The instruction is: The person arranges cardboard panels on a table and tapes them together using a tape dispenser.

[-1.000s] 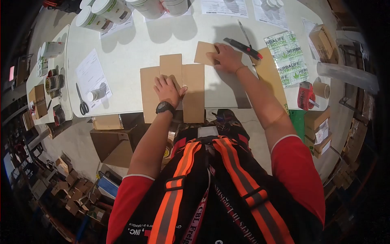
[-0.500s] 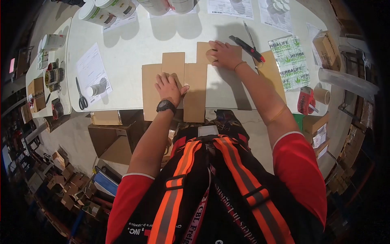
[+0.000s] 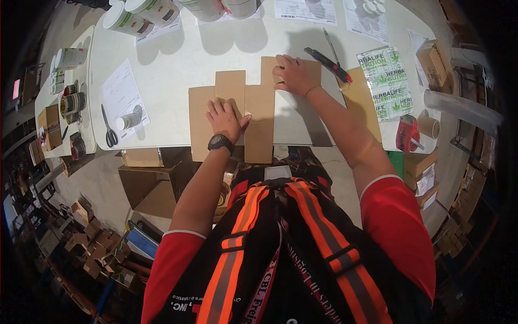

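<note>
A flat piece of brown cardboard [image 3: 259, 127] with several flaps lies on the white table, its near end jutting past the edge. My left hand [image 3: 224, 119] rests on it with fingers spread, a black watch at the wrist. My right hand [image 3: 295, 76] lies over the upper right flap, fingers a little bent but apart, and grips nothing that I can see. Just beyond that hand is a black and red box cutter [image 3: 328, 65], with a pen [image 3: 330, 44] near it.
Scissors [image 3: 109, 127] and a sheet with a small bottle [image 3: 128, 120] lie at left. White tubs [image 3: 129, 19] stand at the far edge. At right are a printed packet [image 3: 386, 83], a red tape dispenser [image 3: 406, 134] and a small box [image 3: 435, 66]. An open carton [image 3: 154, 189] sits below the table.
My right hand has shifted slightly left and toward me on the upper right flap. My left hand stays about where it was on the cardboard.
</note>
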Available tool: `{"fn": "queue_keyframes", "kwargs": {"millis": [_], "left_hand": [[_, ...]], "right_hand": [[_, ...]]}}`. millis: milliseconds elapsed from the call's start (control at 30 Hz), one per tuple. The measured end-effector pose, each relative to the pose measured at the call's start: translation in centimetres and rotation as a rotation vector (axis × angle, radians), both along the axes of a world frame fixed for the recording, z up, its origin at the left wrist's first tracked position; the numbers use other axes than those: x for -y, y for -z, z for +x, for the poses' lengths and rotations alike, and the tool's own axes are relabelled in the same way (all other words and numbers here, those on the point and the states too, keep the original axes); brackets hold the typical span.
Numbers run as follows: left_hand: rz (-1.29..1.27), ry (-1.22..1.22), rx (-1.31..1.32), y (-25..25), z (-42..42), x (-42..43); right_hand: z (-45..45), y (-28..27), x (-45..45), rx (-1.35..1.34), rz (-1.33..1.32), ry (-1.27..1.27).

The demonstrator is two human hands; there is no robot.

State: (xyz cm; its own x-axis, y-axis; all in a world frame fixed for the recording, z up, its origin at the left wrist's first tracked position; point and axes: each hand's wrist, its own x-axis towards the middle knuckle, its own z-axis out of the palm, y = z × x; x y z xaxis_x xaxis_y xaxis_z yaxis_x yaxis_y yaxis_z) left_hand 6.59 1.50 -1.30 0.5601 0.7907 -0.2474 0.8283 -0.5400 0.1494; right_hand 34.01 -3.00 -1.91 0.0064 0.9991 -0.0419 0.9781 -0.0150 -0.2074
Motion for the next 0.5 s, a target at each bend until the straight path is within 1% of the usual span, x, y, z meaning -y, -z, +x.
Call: {"fn": "queue_keyframes", "kwargs": {"millis": [167, 267, 500], "left_hand": [[0.005, -0.009, 0.047, -0.11, 0.10, -0.03], [0.011, -0.051, 0.025, 0.14, 0.64, 0.00], [0.051, -0.045, 0.008, 0.47, 0.87, 0.07]], "right_hand": [[0.07, -0.12, -0.06, -0.020, -0.022, -0.003], [0.04, 0.01, -0.01, -0.028, -0.031, 0.007], [0.34, 0.47, 0.17, -0.057, -0.005, 0.000]]}}
